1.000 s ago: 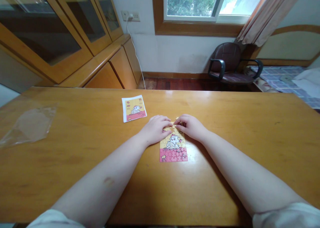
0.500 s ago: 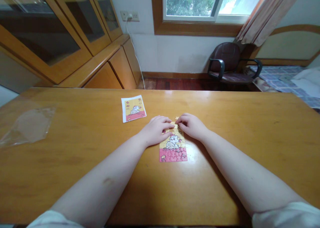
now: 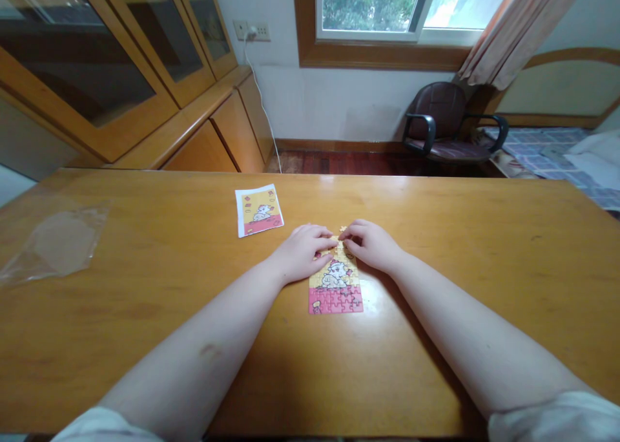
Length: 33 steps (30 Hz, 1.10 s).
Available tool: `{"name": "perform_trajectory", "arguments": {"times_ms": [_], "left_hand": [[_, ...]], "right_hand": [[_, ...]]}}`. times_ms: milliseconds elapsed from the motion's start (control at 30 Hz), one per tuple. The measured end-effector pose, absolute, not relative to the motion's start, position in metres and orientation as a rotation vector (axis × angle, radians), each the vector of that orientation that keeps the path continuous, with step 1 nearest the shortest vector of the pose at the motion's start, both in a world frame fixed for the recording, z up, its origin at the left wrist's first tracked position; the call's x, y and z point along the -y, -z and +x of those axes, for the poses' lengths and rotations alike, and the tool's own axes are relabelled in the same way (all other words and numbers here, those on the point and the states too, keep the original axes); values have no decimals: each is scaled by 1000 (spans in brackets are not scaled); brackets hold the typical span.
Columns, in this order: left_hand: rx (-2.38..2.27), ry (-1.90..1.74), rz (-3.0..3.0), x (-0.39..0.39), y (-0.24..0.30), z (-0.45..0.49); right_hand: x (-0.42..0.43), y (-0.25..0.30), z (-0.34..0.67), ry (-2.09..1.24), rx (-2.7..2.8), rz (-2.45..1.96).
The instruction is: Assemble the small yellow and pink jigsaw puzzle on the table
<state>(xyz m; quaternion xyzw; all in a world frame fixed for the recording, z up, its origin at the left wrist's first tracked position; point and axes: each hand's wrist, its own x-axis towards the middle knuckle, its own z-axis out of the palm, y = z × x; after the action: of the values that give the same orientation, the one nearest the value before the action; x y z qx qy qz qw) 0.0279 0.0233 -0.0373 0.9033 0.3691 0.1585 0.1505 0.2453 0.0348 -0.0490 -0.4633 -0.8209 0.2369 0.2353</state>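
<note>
A small jigsaw puzzle (image 3: 336, 285), yellow above and pink below with a white cartoon animal, lies flat on the wooden table (image 3: 436, 235) in front of me. My left hand (image 3: 303, 251) rests on its upper left corner, fingers curled and pressed down on the pieces. My right hand (image 3: 369, 243) covers the upper right corner, its fingertips pinched at the top edge, where a small yellow piece (image 3: 343, 229) pokes out. The fingertips of both hands nearly meet over the top row.
A printed card (image 3: 259, 210) with the same picture lies to the upper left of the puzzle. A clear plastic bag (image 3: 55, 242) sits at the table's left edge. Beyond the table stand wooden cabinets (image 3: 121, 73), a dark armchair (image 3: 445, 125) and a window.
Both hands stay on the puzzle's top edge; only the fingertips have shifted slightly. The puzzle has not moved.
</note>
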Motion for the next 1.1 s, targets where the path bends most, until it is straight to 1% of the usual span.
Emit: {"name": "perform_trajectory", "arguments": {"times_ms": [500, 733, 1100], "left_hand": [[-990, -458, 2607, -24, 39, 27], [-906, -481, 2624, -22, 38, 27], [-947, -391, 2628, -19, 36, 29]], "right_hand": [[-36, 48, 248, -645, 2326, -1207], [-38, 45, 249, -701, 2346, -1222], [-29, 34, 241, -570, 2427, -1286]]}}
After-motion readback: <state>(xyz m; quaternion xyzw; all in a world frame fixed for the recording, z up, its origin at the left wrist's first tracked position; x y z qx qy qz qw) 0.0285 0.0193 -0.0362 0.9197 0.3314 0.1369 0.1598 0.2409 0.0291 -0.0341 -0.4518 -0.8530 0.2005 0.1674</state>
